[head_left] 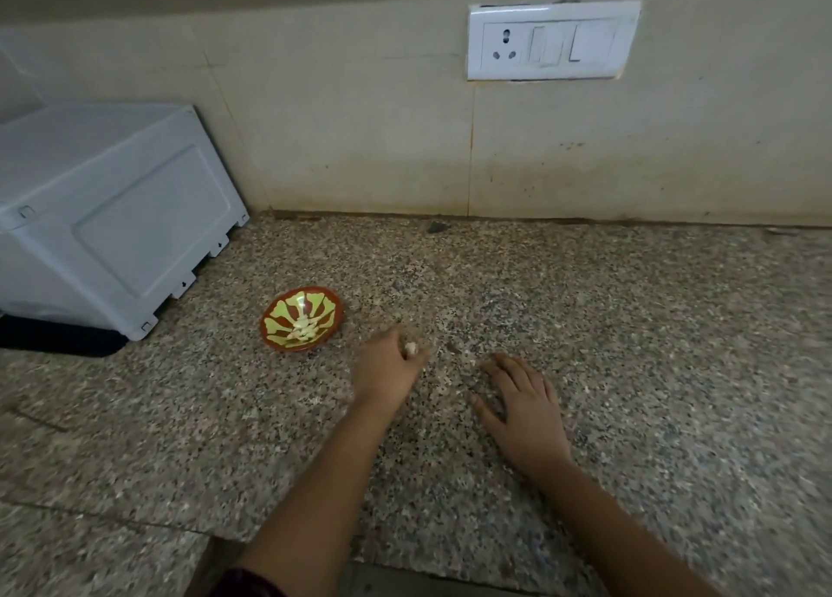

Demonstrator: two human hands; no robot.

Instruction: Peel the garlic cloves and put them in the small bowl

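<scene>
The person's left hand [391,364] is reaching out over the speckled granite countertop [630,326], its fingers curling in and pinching a pale garlic clove [410,349] at their tips. The clove is showing on the right side of that hand, peeking out between the curled fingers and what looks to be the thumb, though blur is making the exact fingers hard to tell. It is sitting just to the right of the small bowl [275,326], near its rim but apart from it, and whether it is touching the stone is not clear. The bowl, red with a yellow-green petal pattern, is standing upright on the countertop and is holding a little heap of pale peeled cloves [304,327] at its bottom. The right hand [524,405] is lying palm down on the countertop, its fingers stretching out flat and slightly spread, gripping nothing; it is resting well to the right of the clove, with bare stone between the two hands. A white appliance [112,218] is standing at the left, near the bowl. On the tiled wall [360,124] behind, a white socket plate [553,40] is sitting high on the right.
</scene>
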